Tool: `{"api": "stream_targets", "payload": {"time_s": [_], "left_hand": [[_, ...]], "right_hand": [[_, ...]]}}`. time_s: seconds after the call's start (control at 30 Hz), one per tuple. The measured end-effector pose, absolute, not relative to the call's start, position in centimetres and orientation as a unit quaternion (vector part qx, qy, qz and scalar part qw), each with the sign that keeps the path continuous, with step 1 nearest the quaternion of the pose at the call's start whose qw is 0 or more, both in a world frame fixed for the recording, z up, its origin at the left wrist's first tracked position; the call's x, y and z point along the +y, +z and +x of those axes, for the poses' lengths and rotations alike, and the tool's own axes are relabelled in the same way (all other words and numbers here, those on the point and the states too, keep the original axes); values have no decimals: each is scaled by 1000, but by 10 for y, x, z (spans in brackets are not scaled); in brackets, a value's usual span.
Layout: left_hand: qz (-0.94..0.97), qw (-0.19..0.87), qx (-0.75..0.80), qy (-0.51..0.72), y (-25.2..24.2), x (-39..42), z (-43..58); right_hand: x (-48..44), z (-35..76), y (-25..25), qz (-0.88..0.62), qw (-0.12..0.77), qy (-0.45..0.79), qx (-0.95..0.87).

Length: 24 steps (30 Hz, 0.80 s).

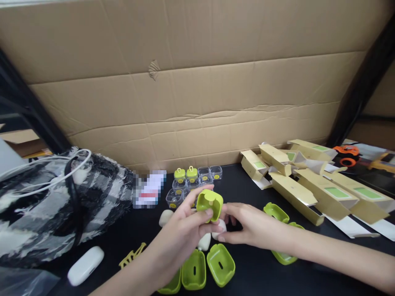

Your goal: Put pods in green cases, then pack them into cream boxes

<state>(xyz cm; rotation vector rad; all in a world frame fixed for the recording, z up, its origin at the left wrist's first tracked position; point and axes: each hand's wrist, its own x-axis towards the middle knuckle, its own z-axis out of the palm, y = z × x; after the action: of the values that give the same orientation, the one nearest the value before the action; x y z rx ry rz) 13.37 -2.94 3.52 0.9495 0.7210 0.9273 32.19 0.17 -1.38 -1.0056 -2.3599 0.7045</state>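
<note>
My left hand (193,222) is closed around a small green plastic cup (210,203) with a rounded square shape, its hollow inside facing me. My right hand (239,224) is just to the right, its thumb and fingers closed about a white rounded piece (219,231). Its fingertips are partly hidden behind the cup. Another white piece (204,242) lies below the cup, and one more (166,218) is left of my left hand. Nearest me on the black surface are green trays with a slot in the base, such as this tray (220,265).
Clear small boxes (205,176) with smiley stickers stand at the back, some with green ringed lids (191,172). Opened cardboard boxes (327,191) pile up at right, near more green trays (276,211). A white case (85,266), yellow clips (132,255) and patterned fabric (101,197) lie left.
</note>
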Motion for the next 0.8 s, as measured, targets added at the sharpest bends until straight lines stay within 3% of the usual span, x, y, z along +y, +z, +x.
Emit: {"api": "stream_targets", "payload": {"time_s": [0.3,0.47,0.6,0.8], "left_hand": [[451,675,386,438,31,-31,136],[452,693,353,437,17,-33,139],[490,711,335,378,10,-34,139],[520,699,368,326,15,-42,141]], "right_hand": [[2,351,12,-349,383,454,-725],[-18,354,28,-360,415,599,-582],[-28,352,27,-359,426,558,-615],[-40,353,18,-317,468,400,-722]]}}
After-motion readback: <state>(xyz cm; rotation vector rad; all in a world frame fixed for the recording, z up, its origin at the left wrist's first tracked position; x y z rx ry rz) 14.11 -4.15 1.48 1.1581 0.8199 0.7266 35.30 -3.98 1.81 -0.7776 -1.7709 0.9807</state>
